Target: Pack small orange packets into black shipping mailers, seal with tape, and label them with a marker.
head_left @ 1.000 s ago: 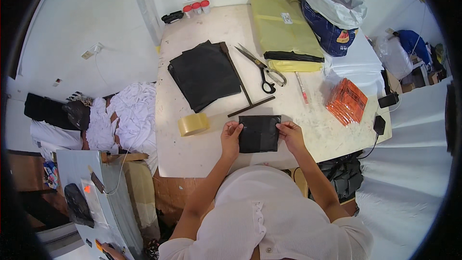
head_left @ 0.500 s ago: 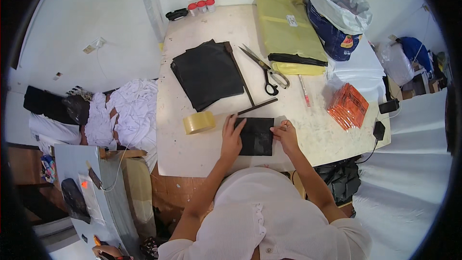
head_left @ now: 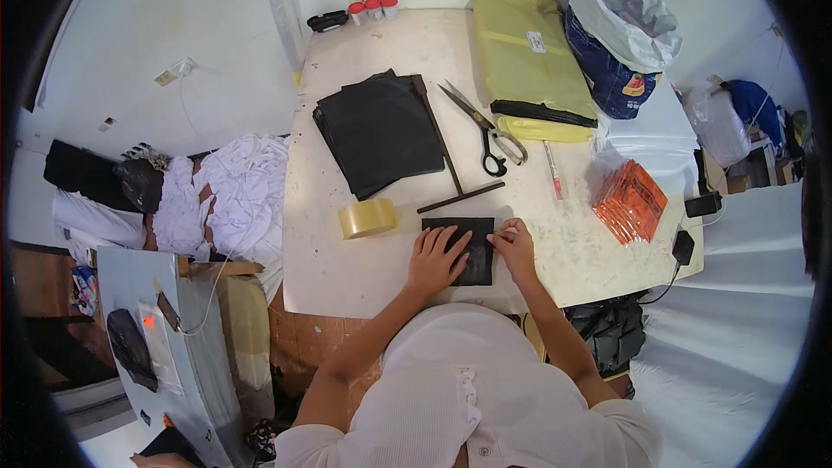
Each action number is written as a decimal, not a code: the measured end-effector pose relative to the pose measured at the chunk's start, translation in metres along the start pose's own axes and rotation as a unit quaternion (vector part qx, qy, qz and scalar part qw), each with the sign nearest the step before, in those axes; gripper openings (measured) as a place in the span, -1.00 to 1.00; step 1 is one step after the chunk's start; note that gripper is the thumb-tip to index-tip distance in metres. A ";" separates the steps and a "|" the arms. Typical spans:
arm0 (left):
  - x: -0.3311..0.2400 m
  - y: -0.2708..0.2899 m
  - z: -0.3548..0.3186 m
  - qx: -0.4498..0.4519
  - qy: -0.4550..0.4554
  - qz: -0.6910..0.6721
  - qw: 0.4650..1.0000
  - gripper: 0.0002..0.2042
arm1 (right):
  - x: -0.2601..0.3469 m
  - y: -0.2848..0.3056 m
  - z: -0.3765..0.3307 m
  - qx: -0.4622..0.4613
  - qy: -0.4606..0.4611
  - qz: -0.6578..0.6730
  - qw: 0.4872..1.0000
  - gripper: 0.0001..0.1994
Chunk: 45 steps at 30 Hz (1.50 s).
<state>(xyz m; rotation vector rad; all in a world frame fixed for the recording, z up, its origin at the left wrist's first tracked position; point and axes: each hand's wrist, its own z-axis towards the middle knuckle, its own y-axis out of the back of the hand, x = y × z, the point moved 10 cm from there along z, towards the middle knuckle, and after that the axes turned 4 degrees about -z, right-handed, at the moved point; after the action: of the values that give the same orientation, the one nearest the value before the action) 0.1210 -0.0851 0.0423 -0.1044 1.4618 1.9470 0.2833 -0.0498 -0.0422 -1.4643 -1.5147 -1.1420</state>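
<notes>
A small black rectangle of folded sheet (head_left: pixel 478 270), plastic or fabric, lies flat at the table's near edge. Across its left half my left hand (head_left: pixel 436 262) rests flat with fingers spread. My right hand (head_left: pixel 517 249) pinches its right edge between thumb and fingers. Just beyond it lies a dark T-shaped ruler or bar (head_left: pixel 462 195). A roll of clear yellowish tape (head_left: pixel 367 218) stands on its side to the left. Farther back is a stack of black sheets (head_left: pixel 381 134), with large black-handled scissors (head_left: pixel 483 126) to its right.
Orange plastic-wrapped packets (head_left: pixel 631 201), a pen (head_left: pixel 554 172), a yellow package (head_left: pixel 533 56) and a blue-white sack (head_left: pixel 611 52) occupy the table's right side. Red-capped jars (head_left: pixel 373 9) stand at the back. Another person's hand (head_left: pixel 160 461) shows at lower left.
My left hand has slid right, farther over the black sheet, and lies flatter. My right hand stays at the right edge. The other person's hand has shifted at lower left.
</notes>
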 end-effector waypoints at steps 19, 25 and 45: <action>0.000 0.013 -0.010 -0.071 0.027 0.109 0.991 -0.69 | 0.097 -0.108 0.065 0.005 0.379 -0.521 0.765 -0.71; 0.007 0.017 -0.016 -0.074 0.045 0.100 0.991 -0.65 | 0.108 -0.109 0.055 0.065 0.325 -0.429 0.840 -0.74; 0.013 0.020 -0.013 -0.103 0.037 0.085 0.990 -0.68 | 0.093 -0.113 0.039 0.049 0.308 -0.514 0.799 -0.77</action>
<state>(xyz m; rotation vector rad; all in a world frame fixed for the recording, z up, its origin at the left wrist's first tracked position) 0.0955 -0.0932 0.0481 -0.1507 1.3502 2.2524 0.1658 0.0241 0.0191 0.0064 -1.8098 -1.8523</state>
